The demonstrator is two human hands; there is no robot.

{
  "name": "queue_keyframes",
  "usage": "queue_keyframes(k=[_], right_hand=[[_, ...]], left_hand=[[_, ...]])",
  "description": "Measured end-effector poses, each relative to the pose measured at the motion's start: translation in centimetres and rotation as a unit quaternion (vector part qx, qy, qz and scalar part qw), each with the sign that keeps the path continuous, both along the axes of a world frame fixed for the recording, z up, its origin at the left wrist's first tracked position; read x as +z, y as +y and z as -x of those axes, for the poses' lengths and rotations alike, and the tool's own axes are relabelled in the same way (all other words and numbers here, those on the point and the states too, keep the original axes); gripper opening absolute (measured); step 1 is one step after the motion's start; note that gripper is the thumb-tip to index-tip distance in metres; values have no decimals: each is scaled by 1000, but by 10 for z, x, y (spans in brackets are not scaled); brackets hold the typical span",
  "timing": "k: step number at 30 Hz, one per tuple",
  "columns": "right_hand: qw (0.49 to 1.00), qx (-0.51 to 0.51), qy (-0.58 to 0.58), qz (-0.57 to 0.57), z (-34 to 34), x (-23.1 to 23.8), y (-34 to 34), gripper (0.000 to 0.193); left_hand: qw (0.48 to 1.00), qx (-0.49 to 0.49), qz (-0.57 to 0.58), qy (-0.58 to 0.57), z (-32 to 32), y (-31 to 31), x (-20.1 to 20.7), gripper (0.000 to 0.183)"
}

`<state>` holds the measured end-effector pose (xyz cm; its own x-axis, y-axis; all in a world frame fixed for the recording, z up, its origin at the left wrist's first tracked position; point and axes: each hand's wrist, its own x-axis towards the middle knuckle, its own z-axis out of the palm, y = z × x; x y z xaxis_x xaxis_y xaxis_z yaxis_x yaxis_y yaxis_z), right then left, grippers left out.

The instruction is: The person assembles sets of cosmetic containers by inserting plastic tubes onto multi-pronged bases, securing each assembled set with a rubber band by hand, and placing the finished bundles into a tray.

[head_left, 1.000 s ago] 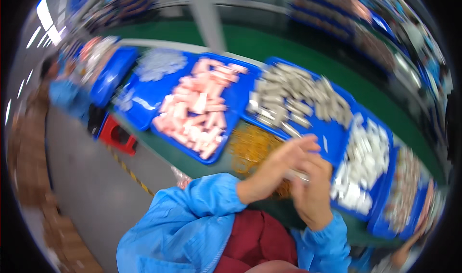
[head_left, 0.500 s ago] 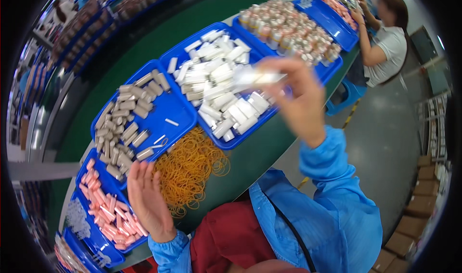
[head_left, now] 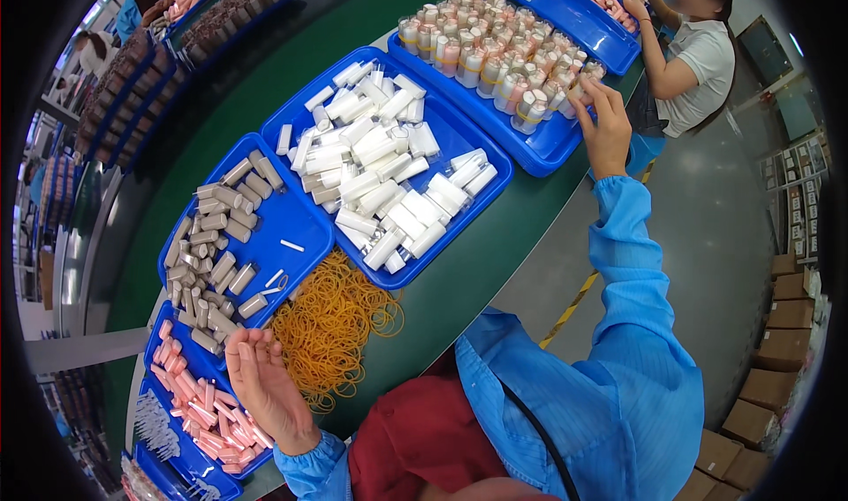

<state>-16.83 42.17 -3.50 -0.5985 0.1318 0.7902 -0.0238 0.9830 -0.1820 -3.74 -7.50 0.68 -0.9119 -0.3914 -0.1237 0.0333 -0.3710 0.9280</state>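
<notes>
Your right grip (head_left: 607, 132) curls by the bundles (head_left: 502, 58); I can't tell whether it's holding one. Your left grip (head_left: 268, 391), loosely spread, hangs by rubber bands (head_left: 331, 333) likely heaped within reach.

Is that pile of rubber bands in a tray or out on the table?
Out: the rubber bands lie heaped directly on the green table, beside the blue trays.

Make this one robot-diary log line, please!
right hand: at banded bundles, grip unclear | left hand: open, beside rubber bands
</notes>
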Motion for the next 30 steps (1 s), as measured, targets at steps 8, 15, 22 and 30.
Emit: queue_keyframes(k=[8,15,22,30], right_hand=[[995,41,71,-51,-15,44,-54,24],[937,285,-160,-122,65,20,-159,30],[897,341,-246,-135,67,-3,-129,39],[910,313,-193,191,50,31,-135,39]], left_hand=[[1000,7,-15,-9,-2,-2,-5,23],[1000,25,-4,7,-13,-11,5,19],[962,142,231,36,-60,-74,6,13],[587,280,742,-161,-118,-232,2,9]])
